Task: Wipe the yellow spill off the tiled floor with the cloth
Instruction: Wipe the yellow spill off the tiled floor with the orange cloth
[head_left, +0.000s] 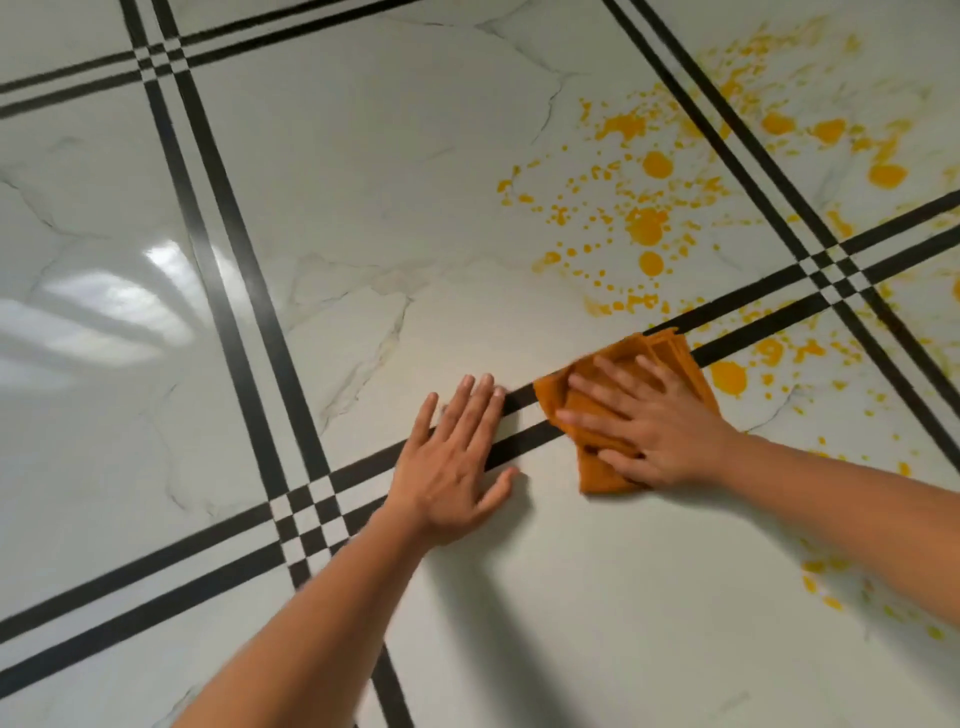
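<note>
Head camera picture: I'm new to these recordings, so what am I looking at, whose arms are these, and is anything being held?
There is no machine here. One wide-angle camera sits on a person's head and looks down, so the two bare arms reaching in from the bottom are that person's own. The surface is a glossy white tiled floor with black stripes. The left hand lies flat on the floor, holding nothing. The right hand presses flat on a folded orange cloth, fingers spread, not gripping it. The yellow spill is spattered beyond and to the right of the cloth, mostly unwiped.
</note>
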